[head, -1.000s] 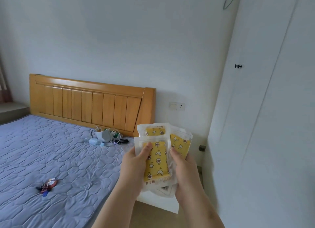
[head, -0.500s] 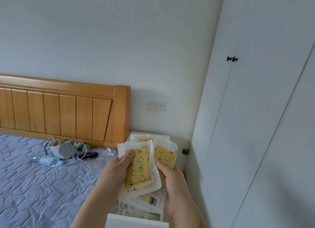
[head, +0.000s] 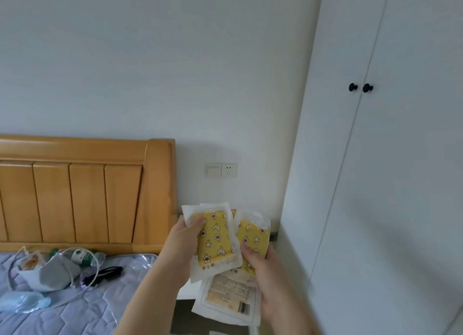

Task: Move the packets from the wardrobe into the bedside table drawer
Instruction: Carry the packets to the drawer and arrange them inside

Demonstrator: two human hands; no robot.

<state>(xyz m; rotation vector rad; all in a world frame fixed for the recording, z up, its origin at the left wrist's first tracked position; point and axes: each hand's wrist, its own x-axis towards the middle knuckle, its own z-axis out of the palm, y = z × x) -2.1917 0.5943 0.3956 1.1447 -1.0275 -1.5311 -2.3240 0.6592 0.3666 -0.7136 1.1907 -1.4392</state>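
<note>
White wardrobe [head: 375, 184] doors stand shut on the right, the bedside table [head: 186, 291] sits below between bed [head: 75, 309] and wardrobe, and the upright packets [head: 215, 239] hang directly above it, pinched by left hand [head: 183, 244] and right hand [head: 265, 272].

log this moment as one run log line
stage: carrying | left hand: holds packets | right hand: holds packets | wardrobe: shut

Packets held between bed and wardrobe

The packets [head: 215, 239] sit in the left hand [head: 183, 244] and right hand [head: 265, 279], in front of the bedside table [head: 186, 291]. The bed [head: 75, 309] and headboard [head: 82, 192] lie left, the wardrobe [head: 375, 184] right, and the wall socket [head: 221, 170] on the far wall behind.
</note>
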